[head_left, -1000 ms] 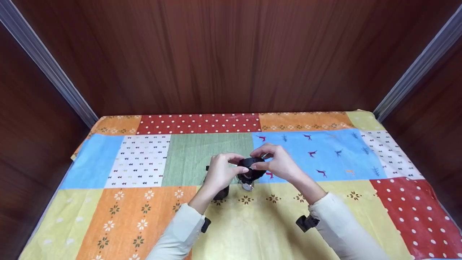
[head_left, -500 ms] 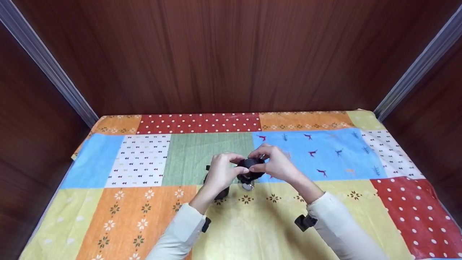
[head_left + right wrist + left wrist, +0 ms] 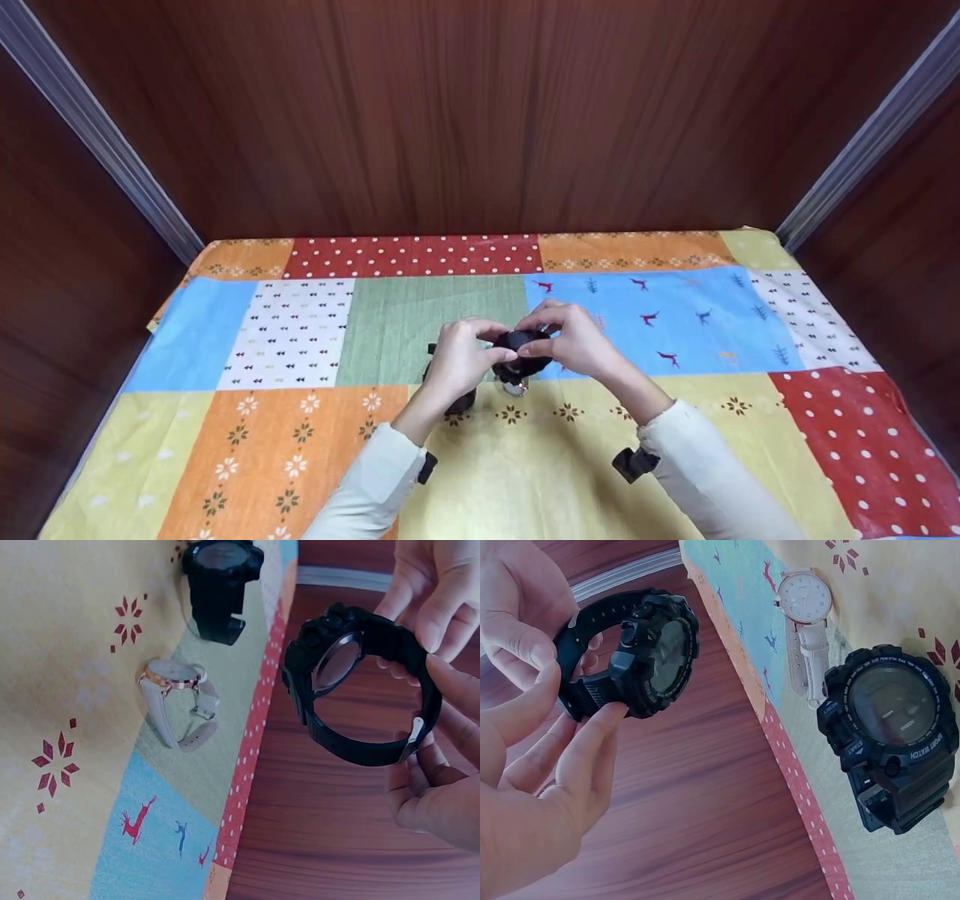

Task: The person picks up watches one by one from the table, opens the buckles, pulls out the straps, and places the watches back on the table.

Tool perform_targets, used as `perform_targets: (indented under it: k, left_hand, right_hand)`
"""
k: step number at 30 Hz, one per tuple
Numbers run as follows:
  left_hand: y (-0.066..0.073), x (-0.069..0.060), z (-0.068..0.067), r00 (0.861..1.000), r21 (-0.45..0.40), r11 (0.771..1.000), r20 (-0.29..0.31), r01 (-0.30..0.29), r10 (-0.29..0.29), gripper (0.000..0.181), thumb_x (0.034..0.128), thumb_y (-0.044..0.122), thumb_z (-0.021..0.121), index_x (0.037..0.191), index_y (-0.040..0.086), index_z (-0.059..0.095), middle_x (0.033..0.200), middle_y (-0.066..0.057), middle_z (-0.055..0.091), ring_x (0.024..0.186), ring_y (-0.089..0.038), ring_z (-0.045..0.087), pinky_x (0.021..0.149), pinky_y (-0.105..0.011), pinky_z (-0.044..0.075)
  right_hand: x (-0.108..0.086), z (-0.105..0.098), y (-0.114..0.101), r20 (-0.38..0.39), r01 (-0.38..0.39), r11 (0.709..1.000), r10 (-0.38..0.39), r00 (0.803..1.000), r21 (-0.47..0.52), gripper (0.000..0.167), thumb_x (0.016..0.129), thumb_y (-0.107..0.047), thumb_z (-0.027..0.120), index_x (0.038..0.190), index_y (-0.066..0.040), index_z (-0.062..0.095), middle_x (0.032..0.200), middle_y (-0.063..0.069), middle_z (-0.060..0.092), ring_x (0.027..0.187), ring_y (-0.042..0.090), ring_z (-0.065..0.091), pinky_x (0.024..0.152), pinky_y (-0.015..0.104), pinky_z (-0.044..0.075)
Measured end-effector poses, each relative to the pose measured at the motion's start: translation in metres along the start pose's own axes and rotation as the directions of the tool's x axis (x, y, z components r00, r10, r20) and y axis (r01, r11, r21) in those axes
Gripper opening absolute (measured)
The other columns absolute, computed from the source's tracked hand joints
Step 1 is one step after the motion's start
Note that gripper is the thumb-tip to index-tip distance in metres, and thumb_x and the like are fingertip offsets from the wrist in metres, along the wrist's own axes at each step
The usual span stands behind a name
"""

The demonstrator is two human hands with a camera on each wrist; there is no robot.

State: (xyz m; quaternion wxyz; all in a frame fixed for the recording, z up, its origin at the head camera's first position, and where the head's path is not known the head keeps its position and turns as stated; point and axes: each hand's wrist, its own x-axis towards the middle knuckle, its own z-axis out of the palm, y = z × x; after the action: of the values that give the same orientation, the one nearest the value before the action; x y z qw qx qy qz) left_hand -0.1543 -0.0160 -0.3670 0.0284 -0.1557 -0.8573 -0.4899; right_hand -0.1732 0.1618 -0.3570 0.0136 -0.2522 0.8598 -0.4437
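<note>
Both hands hold a black sport watch [image 3: 517,365] up above the cloth. Its strap bends round into a loop, with a metal buckle [image 3: 415,730] showing in the right wrist view. My left hand [image 3: 459,351] pinches the strap near the case, thumb and fingers on either side, as the left wrist view shows. Facing it, my right hand [image 3: 574,341] pinches the strap with thumb and fingertips. Whether the strap end is fastened is hidden by the fingers. Below lie a second black sport watch [image 3: 894,706] and a small white-strapped watch [image 3: 805,598].
A patchwork-patterned cloth [image 3: 300,435] covers the table. The second black watch lies beside my left wrist, with the white one to its right. Dark wood panels [image 3: 480,120] rise behind the table and at both sides. Each wrist carries a black camera mount [image 3: 636,463].
My right hand has shifted slightly left, toward the left hand, along the watch strap. The left hand stays in place, and the watches on the cloth have not moved.
</note>
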Motion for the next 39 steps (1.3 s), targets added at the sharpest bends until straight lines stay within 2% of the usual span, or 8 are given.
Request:
perform_targets:
  k: [9,15,24,29,35,39]
  left_hand:
    - [-0.001,0.001,0.001,0.999,-0.041,0.999,0.017,0.030,-0.029,0.023,0.0751,0.008,0.074,0.097,0.003,0.070,0.091,-0.005,0.068,0.094,-0.020,0.059,0.083,-0.035,0.046]
    - [-0.005,0.000,0.000,0.999,-0.029,0.999,0.020,0.028,-0.028,0.023,0.0752,0.009,0.074,0.097,0.003,0.070,0.091,-0.005,0.068,0.093,-0.020,0.060,0.082,-0.034,0.046]
    - [-0.009,-0.001,0.000,0.999,-0.031,0.999,0.012,0.033,-0.033,0.022,0.0746,0.006,0.074,0.096,0.000,0.069,0.088,-0.007,0.068,0.091,-0.021,0.061,0.082,-0.038,0.046]
    - [-0.009,-0.002,0.000,0.999,-0.045,0.998,0.008,0.046,-0.046,0.021,0.0746,0.005,0.073,0.095,0.001,0.069,0.087,-0.006,0.068,0.089,-0.020,0.061,0.080,-0.038,0.047]
    - [-0.008,-0.001,-0.001,0.999,-0.052,0.998,0.002,0.033,-0.033,0.022,0.0741,0.005,0.074,0.095,0.000,0.069,0.087,-0.007,0.068,0.088,-0.020,0.061,0.081,-0.038,0.047]
    - [-0.007,-0.002,-0.001,1.000,-0.062,0.998,0.003,0.027,-0.027,0.021,0.0741,0.005,0.074,0.094,0.000,0.069,0.087,-0.007,0.068,0.088,-0.021,0.061,0.081,-0.039,0.047]
  right_hand:
    - [-0.002,-0.001,0.000,-0.010,-0.033,0.999,0.033,0.999,-0.001,0.020,0.073,-0.005,0.074,0.093,-0.004,0.072,0.088,0.003,0.062,0.084,0.019,0.058,0.071,0.033,0.048]
    - [-0.003,-0.004,0.000,-0.014,-0.099,0.991,0.101,0.995,0.089,0.021,0.073,-0.007,0.075,0.094,-0.003,0.071,0.087,0.006,0.063,0.078,0.022,0.060,0.060,0.027,0.050]
    - [-0.005,-0.007,0.000,0.003,-0.153,0.972,0.155,0.988,0.178,0.022,0.075,-0.004,0.073,0.095,0.003,0.068,0.084,0.012,0.064,0.070,0.017,0.063,0.056,0.024,0.046]
    - [-0.006,-0.009,-0.001,0.006,-0.158,0.968,0.160,0.987,0.195,0.022,0.075,-0.003,0.072,0.095,0.004,0.066,0.082,0.012,0.064,0.070,0.018,0.063,0.059,0.024,0.047]
    - [-0.005,-0.011,0.001,-0.007,-0.114,0.975,0.118,0.993,0.192,0.024,0.073,-0.001,0.072,0.095,0.005,0.063,0.080,0.011,0.062,0.072,0.026,0.060,0.063,0.023,0.049]
    - [-0.006,-0.011,0.003,-0.011,-0.126,0.972,0.130,0.991,0.199,0.024,0.073,-0.003,0.073,0.094,0.006,0.064,0.079,0.009,0.061,0.070,0.022,0.060,0.062,0.023,0.049]
